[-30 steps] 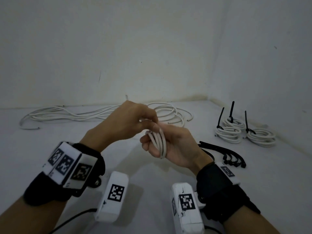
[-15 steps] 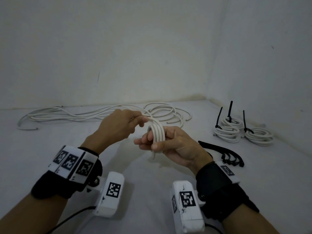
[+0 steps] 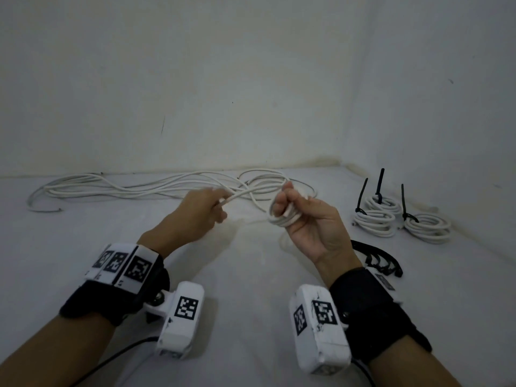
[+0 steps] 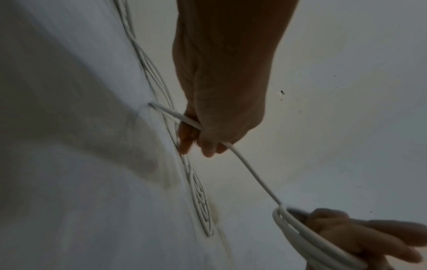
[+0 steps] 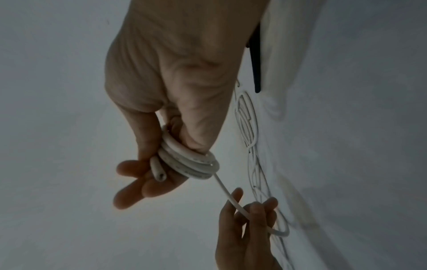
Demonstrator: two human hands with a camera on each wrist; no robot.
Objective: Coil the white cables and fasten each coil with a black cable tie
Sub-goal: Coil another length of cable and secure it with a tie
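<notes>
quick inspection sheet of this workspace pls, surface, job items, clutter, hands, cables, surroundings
surface: white tabletop, dim light
job's things: partial coil in progress; three tied coils at right; spare black cable ties behind the right wrist
clutter: nothing seen
grippers: right hand grips the partial coil; left hand pinches the feeding strand
cables: loose white cables along the back wall
surroundings: plain white walls meeting in a corner

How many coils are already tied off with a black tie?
3, all on the table's far right near the wall: the near-left coil, the coil behind it, and the rightmost coil. The coil in the right hand has no tie yet.
</notes>
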